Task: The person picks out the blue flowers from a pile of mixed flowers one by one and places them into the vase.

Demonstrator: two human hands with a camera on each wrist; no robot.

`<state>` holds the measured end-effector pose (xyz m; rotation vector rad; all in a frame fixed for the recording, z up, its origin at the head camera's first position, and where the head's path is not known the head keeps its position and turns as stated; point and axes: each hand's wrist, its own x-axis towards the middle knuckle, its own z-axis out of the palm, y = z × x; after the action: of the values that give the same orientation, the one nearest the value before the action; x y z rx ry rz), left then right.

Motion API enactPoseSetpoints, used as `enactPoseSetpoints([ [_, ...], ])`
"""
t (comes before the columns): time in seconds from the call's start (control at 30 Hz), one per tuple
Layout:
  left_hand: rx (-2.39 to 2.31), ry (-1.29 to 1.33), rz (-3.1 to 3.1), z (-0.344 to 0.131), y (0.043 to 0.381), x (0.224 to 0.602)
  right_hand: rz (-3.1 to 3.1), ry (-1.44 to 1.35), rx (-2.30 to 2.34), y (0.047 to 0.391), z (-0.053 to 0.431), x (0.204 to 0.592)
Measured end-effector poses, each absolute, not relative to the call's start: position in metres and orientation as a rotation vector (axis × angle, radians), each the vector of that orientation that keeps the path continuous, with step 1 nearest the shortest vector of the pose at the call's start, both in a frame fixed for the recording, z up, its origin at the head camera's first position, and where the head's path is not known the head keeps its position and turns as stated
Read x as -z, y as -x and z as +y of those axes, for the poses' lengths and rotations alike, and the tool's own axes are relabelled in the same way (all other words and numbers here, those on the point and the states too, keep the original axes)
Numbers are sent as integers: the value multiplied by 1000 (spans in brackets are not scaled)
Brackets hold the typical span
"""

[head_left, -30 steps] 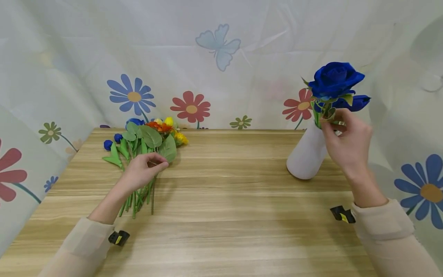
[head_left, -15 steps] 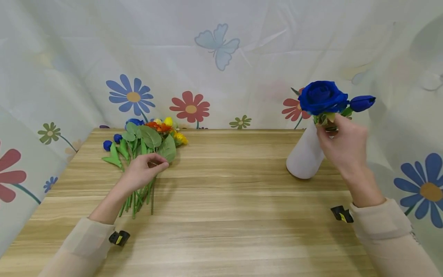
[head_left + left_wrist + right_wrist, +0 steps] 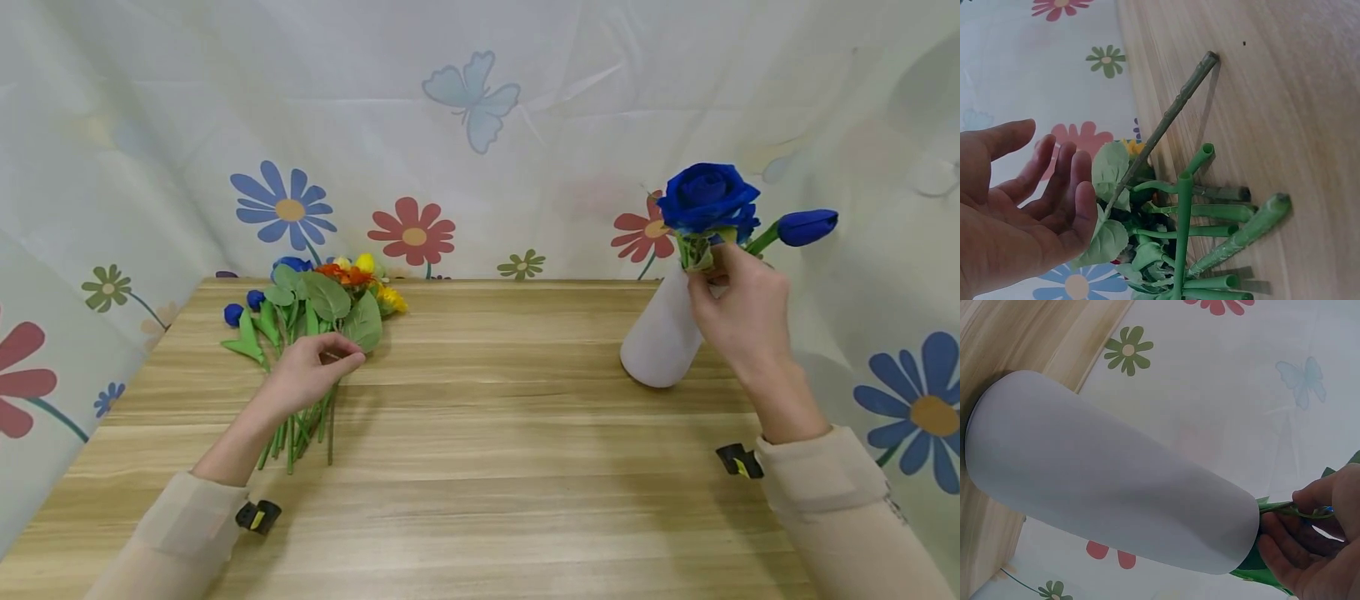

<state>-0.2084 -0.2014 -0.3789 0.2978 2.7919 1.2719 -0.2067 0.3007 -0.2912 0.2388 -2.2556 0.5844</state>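
A blue rose (image 3: pixel 707 198) stands above the mouth of the white vase (image 3: pixel 660 337), on the table's right side. My right hand (image 3: pixel 746 317) pinches its thin green stem just at the vase's mouth; the right wrist view shows the thumb and fingers on this stem (image 3: pixel 1282 506). A blue tulip (image 3: pixel 808 227) leans out to the right behind that hand. On the left, my left hand (image 3: pixel 311 371) hovers over a bunch of artificial flowers, its fingers loosely bent and holding nothing. Several green stems (image 3: pixel 1241 231) lie beside it in the left wrist view.
The bunch on the wooden table (image 3: pixel 480 467) includes orange flowers (image 3: pixel 347 274), yellow flowers (image 3: pixel 392 298), small blue buds (image 3: pixel 233 314) and broad leaves (image 3: pixel 328 296). A curtain printed with flowers and a butterfly (image 3: pixel 474 102) hangs behind the table.
The blue rose has come down nearer the vase, shifting left and then slightly back right, with my right hand lowered. The blue tulip now leans further right. My left hand has stayed still.
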Motion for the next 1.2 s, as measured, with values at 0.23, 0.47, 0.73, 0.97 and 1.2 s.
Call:
enactPoseSetpoints([
  [0.23, -1272, -306, 2783, -201, 208, 378, -2288, -236, -572, 211, 304, 291],
  [0.47, -1275, -294, 2782, -204, 208, 379, -2323, -190, -596, 213, 306, 292],
  [0.73, -1298, -266, 2777, -210, 208, 380, -2185, -233, -607, 212, 301, 290],
  [0.97, -1265, -239, 2832, -216, 210, 380, -2177, -226, -587, 211, 298, 286],
  [1.2, -1277, -185, 2822, -224, 212, 379, -2237, -176, -567, 213, 304, 289],
])
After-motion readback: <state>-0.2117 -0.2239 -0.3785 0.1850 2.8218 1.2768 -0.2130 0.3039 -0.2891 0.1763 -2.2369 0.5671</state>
